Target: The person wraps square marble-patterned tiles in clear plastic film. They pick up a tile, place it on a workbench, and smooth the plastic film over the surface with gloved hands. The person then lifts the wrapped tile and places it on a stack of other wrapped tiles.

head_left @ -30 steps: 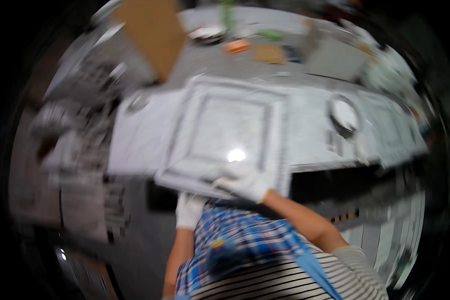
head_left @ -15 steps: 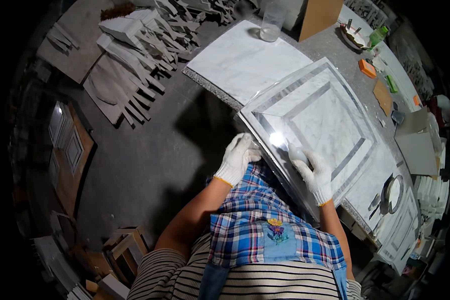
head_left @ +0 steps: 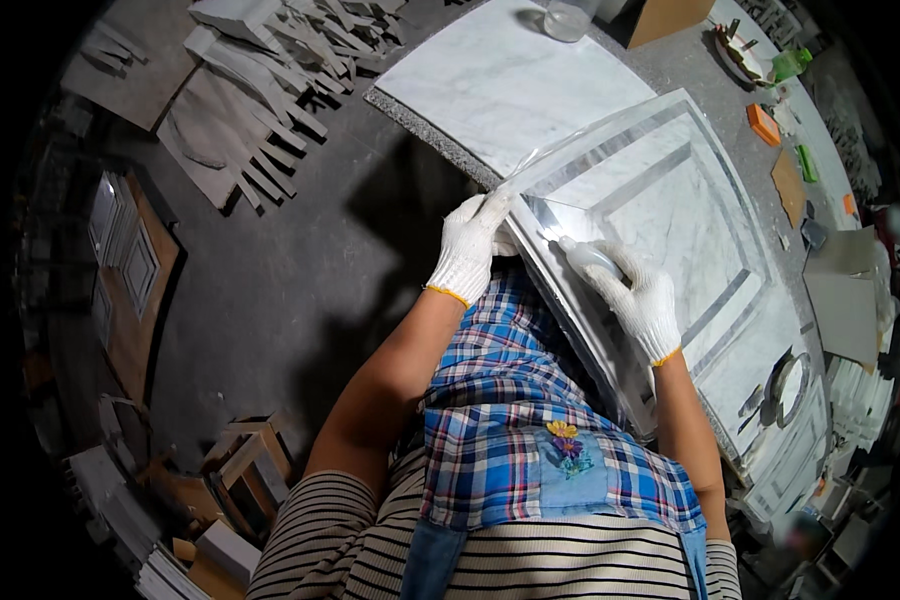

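Head view shows the right hand (head_left: pixel 640 298) clamped around a translucent bottle (head_left: pixel 590 259) over the marble panel (head_left: pixel 670 225), left hand (head_left: pixel 470 245) at the panel's left corner, its grip unclear.

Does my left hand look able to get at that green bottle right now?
Probably not without stretching: the gray-bordered panel lies between your left hand and the green bottle, which sits well beyond it.

a white, grey-veined panel (head_left: pixel 715 235), glossy, with grey bands forming one rectangle inside another, lies askew on a white slab (head_left: pixel 510 90) — its near edge juts past the slab's. a small translucent bottle (head_left: pixel 597 259) is held tilted over it — nozzle toward its left corner.
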